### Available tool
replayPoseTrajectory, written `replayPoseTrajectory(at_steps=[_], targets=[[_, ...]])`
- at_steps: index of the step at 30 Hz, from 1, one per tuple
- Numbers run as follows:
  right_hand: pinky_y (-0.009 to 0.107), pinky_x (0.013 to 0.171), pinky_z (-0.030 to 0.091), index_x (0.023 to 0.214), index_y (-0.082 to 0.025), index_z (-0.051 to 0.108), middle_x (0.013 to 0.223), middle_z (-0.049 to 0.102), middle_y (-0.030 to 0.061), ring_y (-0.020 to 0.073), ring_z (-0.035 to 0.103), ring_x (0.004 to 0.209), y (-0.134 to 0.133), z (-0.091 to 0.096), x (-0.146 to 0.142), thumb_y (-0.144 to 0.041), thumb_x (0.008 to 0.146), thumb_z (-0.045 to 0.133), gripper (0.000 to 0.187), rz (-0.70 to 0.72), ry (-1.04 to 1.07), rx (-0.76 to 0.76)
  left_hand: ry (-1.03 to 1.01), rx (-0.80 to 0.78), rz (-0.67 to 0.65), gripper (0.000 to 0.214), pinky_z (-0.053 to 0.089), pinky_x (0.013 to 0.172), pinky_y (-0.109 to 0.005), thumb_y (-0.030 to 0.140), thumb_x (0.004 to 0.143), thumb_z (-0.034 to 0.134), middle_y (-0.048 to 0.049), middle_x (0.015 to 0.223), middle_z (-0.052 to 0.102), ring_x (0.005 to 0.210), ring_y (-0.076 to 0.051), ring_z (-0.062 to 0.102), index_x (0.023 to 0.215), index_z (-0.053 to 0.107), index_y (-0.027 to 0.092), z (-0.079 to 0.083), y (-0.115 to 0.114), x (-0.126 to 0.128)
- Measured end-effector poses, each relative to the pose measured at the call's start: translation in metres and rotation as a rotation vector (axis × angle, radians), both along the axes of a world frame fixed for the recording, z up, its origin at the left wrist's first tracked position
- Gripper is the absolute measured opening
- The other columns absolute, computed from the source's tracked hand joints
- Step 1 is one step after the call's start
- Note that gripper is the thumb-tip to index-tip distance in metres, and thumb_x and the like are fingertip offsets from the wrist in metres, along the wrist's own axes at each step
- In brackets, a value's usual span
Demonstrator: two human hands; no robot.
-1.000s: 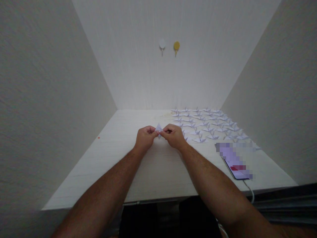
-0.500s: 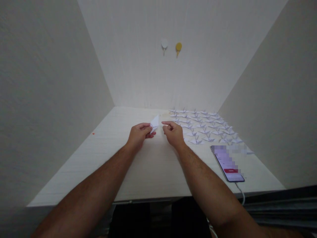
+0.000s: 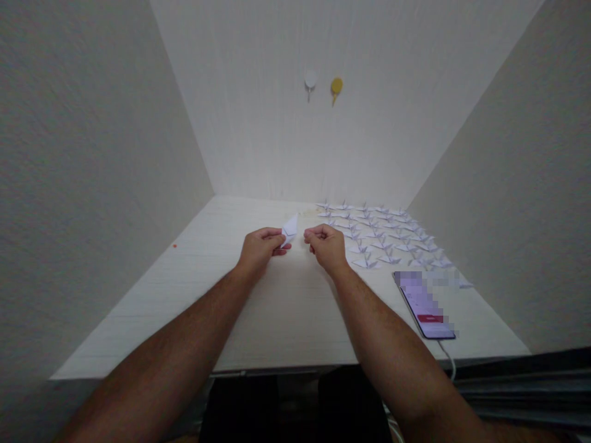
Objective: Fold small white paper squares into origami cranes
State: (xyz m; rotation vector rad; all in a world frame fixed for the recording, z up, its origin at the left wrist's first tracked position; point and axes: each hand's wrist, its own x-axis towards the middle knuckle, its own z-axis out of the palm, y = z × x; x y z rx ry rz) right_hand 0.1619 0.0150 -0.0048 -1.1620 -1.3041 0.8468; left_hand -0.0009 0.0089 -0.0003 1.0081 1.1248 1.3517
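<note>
My left hand pinches a small folded piece of white paper that points up and to the right, just above the white table. My right hand hovers a little to the right of the paper, fingers curled into a loose pinch, not touching it. I cannot see anything between its fingers. Both hands are over the middle of the table. Rows of several finished white paper cranes lie to the right of my right hand.
A phone lies face up near the table's front right corner, its white cable running off the edge. White walls close in the table on three sides. Two small hooks, white and yellow, hang on the back wall.
Both hands held the folded paper together a second ago. My right hand has let go and moved slightly right; the paper stays in my left hand, tilted right.
</note>
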Motion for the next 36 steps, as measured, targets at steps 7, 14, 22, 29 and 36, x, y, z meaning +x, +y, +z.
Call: replayPoseTrajectory(at_steps=[7,14,22,29,36], targets=[[0.022,0.054,0.043,0.081,-0.017,0.067,0.066,0.062,-0.0011,0.0096,0.051,0.054,-0.0028,-0.0004,-0.0025,-0.027,0.07,0.062,0.015,0.012,-0.149,0.118,-0.002,-0.003,-0.018,0.031,0.056,0.059,-0.027,0.022,0.061,0.079,-0.01,0.081,0.072,0.065,-0.019,0.071,0.086,0.066,0.01,0.002,-0.0013,0.001],[0.024,0.058,0.045,0.087,-0.019,0.068,0.086,0.066,0.0014,0.0083,0.05,0.056,-0.0061,-0.0029,-0.0051,-0.028,0.069,0.072,0.02,0.005,-0.273,0.302,0.002,0.001,-0.069,0.032,0.056,0.06,-0.029,0.024,0.059,0.08,-0.0079,0.076,0.072,0.064,-0.019,0.07,0.084,0.066,0.011,0.0029,-0.0028,0.0001],[0.025,0.06,0.043,0.078,-0.019,0.069,0.072,0.064,0.0006,0.0114,0.05,0.059,-0.0031,-0.0038,-0.0026,-0.032,0.077,0.065,0.014,-0.072,-0.273,0.261,0.028,0.015,-0.127,0.035,0.055,0.06,-0.031,0.028,0.056,0.083,-0.007,0.074,0.07,0.063,-0.02,0.07,0.081,0.066,0.012,-0.0003,-0.0014,0.0012],[0.023,0.049,0.035,0.069,-0.018,0.064,0.052,0.05,-0.0045,0.0103,0.043,0.05,-0.0034,0.0009,-0.0023,-0.033,0.074,0.062,0.016,-0.076,-0.157,0.127,0.027,0.036,-0.209,0.035,0.055,0.059,-0.031,0.031,0.054,0.084,-0.0042,0.07,0.069,0.059,-0.018,0.068,0.077,0.064,0.014,-0.0022,-0.0008,-0.0002],[0.023,0.049,0.038,0.069,-0.017,0.062,0.053,0.055,-0.0032,0.0111,0.049,0.05,0.0006,0.0,-0.0024,-0.037,0.071,0.064,0.019,0.023,-0.013,-0.017,0.06,0.043,-0.244,0.036,0.056,0.061,-0.031,0.035,0.053,0.085,-0.0024,0.066,0.066,0.059,-0.016,0.067,0.073,0.063,0.014,-0.0039,0.0015,-0.0017]])
